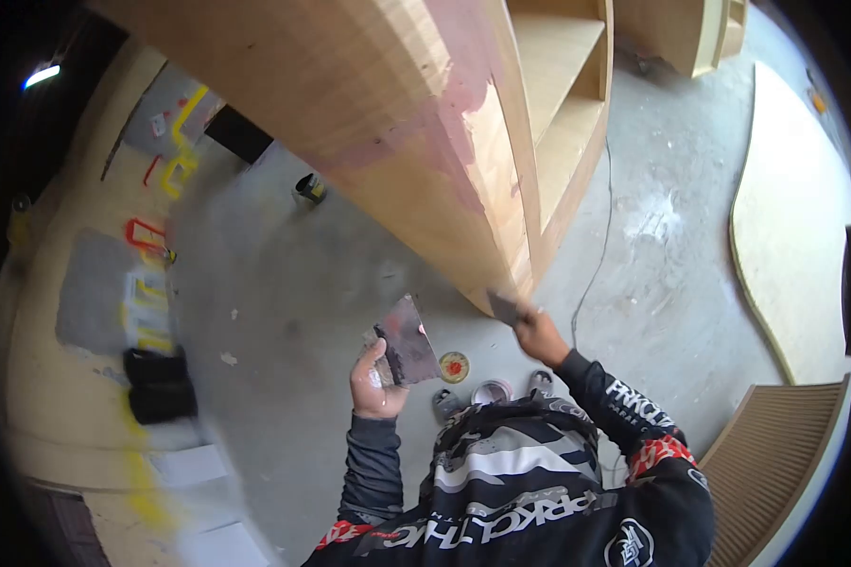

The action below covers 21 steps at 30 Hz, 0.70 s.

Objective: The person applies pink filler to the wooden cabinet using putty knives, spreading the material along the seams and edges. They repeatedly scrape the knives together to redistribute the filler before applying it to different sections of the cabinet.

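My left hand (pixel 374 386) grips a flat metal filler plate (pixel 412 348) by its near edge, thumb on top. Its surface is smeared and carries a small reddish dab. In my right hand (pixel 541 336) is a putty knife (pixel 504 307), its blade right at the lower corner of a large plywood cabinet (pixel 350 85). Pinkish filler (pixel 416 128) is spread in patches across the cabinet's side and along its edge. On the floor between my hands stands a round can (pixel 455 367) with red stuff in its middle.
A bucket (pixel 491 390) sits by my feet. A dark can (pixel 309 189) stands farther off on the concrete floor. A cable (pixel 606 227) runs along the right of the cabinet. A curved pale panel (pixel 794 217) and a slatted panel (pixel 775 458) are at the right.
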Each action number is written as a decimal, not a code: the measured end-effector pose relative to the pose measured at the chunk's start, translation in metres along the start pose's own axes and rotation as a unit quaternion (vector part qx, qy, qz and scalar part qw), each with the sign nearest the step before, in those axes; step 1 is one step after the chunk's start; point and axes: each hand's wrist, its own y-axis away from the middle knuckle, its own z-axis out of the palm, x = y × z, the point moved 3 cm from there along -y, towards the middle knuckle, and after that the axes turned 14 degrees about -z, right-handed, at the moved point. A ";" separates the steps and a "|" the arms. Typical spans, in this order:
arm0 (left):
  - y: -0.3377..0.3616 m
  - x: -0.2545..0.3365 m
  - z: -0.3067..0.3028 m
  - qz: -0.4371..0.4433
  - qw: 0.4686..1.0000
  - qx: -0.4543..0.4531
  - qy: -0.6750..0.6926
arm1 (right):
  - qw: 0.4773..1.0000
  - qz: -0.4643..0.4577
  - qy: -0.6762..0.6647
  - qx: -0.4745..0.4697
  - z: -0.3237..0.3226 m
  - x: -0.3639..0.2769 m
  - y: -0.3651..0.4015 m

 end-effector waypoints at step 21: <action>-0.004 -0.035 -0.025 -0.053 0.995 0.001 0.082 | 0.984 -0.018 -0.090 0.154 -0.024 -0.123 -0.058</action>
